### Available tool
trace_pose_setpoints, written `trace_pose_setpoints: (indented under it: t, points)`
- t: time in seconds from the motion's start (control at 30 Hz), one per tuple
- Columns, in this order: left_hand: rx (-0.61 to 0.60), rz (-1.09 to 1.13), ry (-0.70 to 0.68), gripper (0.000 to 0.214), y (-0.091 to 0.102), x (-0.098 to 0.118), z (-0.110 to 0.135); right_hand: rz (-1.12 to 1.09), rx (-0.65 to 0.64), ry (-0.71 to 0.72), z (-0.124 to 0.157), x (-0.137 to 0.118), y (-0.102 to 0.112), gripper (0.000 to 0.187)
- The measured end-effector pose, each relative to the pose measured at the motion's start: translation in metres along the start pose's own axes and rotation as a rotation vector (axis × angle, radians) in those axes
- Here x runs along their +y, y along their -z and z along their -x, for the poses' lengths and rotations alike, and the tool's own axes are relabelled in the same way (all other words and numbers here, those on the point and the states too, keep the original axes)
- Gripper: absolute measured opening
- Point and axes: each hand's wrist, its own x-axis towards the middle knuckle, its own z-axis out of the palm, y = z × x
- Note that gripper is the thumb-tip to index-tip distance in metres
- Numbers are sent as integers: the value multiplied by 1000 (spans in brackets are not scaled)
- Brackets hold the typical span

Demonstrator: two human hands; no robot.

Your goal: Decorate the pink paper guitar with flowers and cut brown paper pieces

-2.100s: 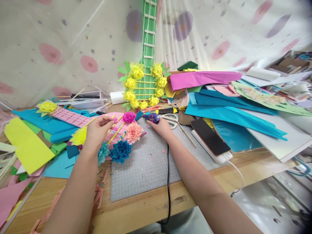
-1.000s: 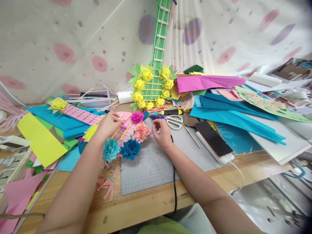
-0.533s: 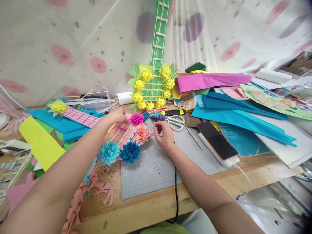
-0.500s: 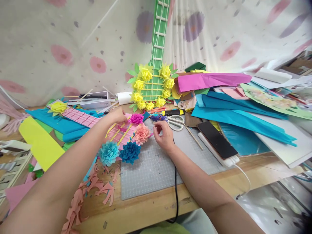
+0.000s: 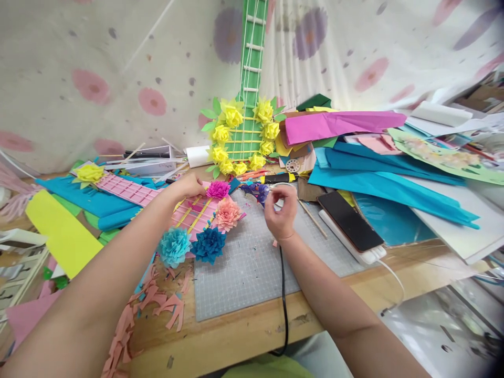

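Observation:
A pink paper guitar [image 5: 185, 214] with yellow strips and white strings lies at the middle left. Around its body sit a magenta paper flower [image 5: 218, 189], a peach one [image 5: 227, 214], a dark blue one [image 5: 208, 244] and a light blue one [image 5: 174, 247]. My left hand [image 5: 186, 188] is closed on the guitar's upper edge, fingers partly hidden. Over the grey cutting mat [image 5: 240, 283], my right hand [image 5: 282, 211] is raised in a pinch, its fingertips together; what they hold, if anything, is too small to make out. Just behind it lies a purple glue gun [image 5: 258, 192].
A green paper guitar [image 5: 252, 113] with yellow flowers stands at the back. Folded blue paper [image 5: 378, 178], a phone [image 5: 350, 220] on a white power strip, and a thin stick [image 5: 313, 220] lie to the right. Peach paper scraps [image 5: 157, 296] litter the front left. A black cable [image 5: 284, 294] crosses the mat.
My right hand has moved right and slightly up, away from the peach flower, still pinched. My left hand stays on the pink guitar. The whole view has shifted slightly.

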Motion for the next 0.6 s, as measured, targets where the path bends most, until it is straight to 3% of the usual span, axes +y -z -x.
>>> trace_pose_setpoints:
  t: [0.13,0.3,0.5,0.57,0.6]
  points:
    - [-21,46,8,20,1,-2,-2,88,132,-70,-10,22,6,10]
    - [-13,110,-5,18,1,-3,-3,127,133,-112,-11,39,6,10]
    - [-152,147,26,11,4,-6,-1,159,105,-115,-9,45,4,10]
    - [-128,200,69,12,4,-6,2,159,108,-135,-9,49,4,10]
    - [-54,249,56,14,3,-5,3,156,114,-148,-9,51,3,10]
